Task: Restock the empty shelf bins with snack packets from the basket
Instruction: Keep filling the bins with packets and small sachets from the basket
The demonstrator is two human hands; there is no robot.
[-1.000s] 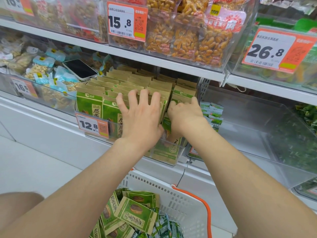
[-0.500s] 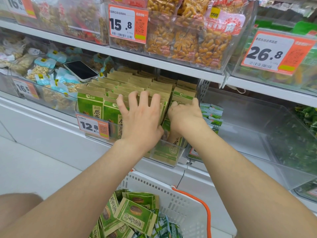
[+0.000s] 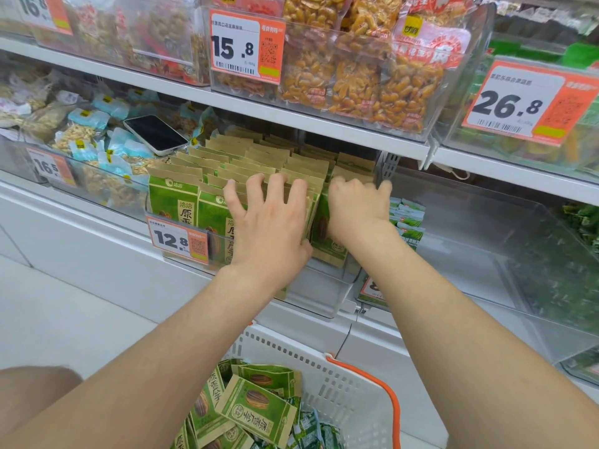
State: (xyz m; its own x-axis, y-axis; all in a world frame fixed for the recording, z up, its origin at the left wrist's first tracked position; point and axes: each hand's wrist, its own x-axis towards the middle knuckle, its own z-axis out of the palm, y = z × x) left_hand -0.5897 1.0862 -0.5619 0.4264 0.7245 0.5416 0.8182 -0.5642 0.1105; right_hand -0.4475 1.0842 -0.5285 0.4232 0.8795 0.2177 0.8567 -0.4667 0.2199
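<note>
Packets [image 3: 173, 197] upright; left fingers [image 3: 278, 189] spread and hooked over their tops, right fingers [image 3: 343, 187] curled round end ones.

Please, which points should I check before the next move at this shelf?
1. Left hand holds the standing packets back: ok.
2. Right hand grips the packet in the gap: ok.
3. That packet fully seated in the bin: cannot tell.
4. Basket holds more packets: ok.
5. Clear bin to the right filled: not ok, nearly empty.
6. Phone off the stock: not ok, lies on loose snacks.
</note>
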